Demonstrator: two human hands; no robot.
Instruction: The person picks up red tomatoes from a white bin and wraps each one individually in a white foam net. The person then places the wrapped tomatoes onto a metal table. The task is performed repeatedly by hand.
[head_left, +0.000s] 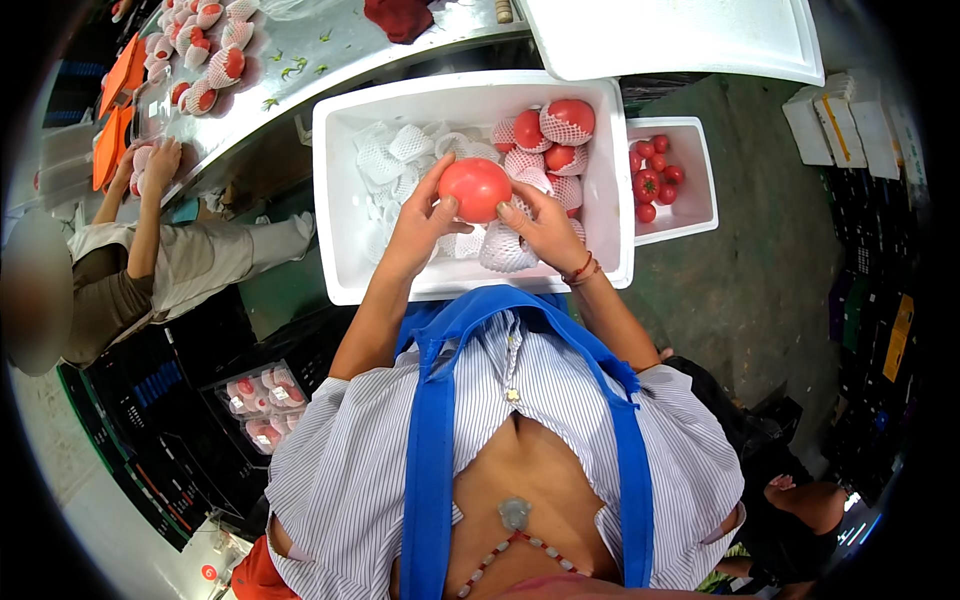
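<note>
A large bare tomato is held up between my two hands, over a white foam box. My left hand grips its left side, the thumb in front. On the other side my right hand touches it with thumb and fingers. Beneath the hands, the left half of the box holds loose white foam net sleeves. Several tomatoes in foam nets fill the right half. One white foam net lies just under my right hand, its contents mostly hidden.
A smaller foam box with several bare tomatoes stands at right. A foam lid overhangs the far edge. On the metal table are netted tomatoes and a red cloth. A co-worker works at left; black crates line the right.
</note>
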